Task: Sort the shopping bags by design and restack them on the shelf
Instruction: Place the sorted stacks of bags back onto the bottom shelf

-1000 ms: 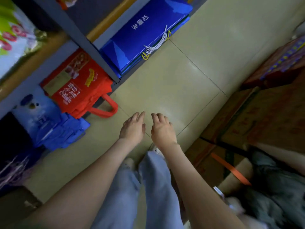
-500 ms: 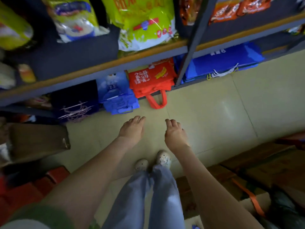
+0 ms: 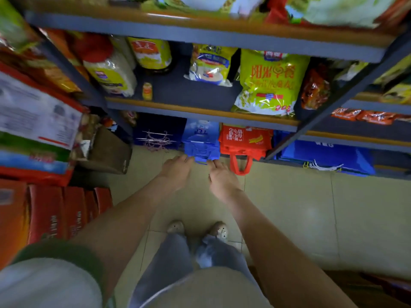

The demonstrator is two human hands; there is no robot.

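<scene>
Your left grip (image 3: 175, 171) and right grip (image 3: 222, 180) were open, holding nothing, right by the front of the light blue shopping bags (image 3: 201, 138) on the bottom shelf (image 3: 393, 161) beside the red bags (image 3: 244, 141); they looked soft, light and floppy, best held under both sides.

Open floor (image 3: 289, 207) lies under my left hand (image 3: 175, 171) and right hand (image 3: 222, 180). Ahead, the shelf board (image 3: 200, 112) roofs a low slot packed with blue bags (image 3: 201, 141), navy bags (image 3: 159, 132) leftward, red bags (image 3: 244, 141) rightward. A brown box (image 3: 109, 150) blocks farther left.
</scene>
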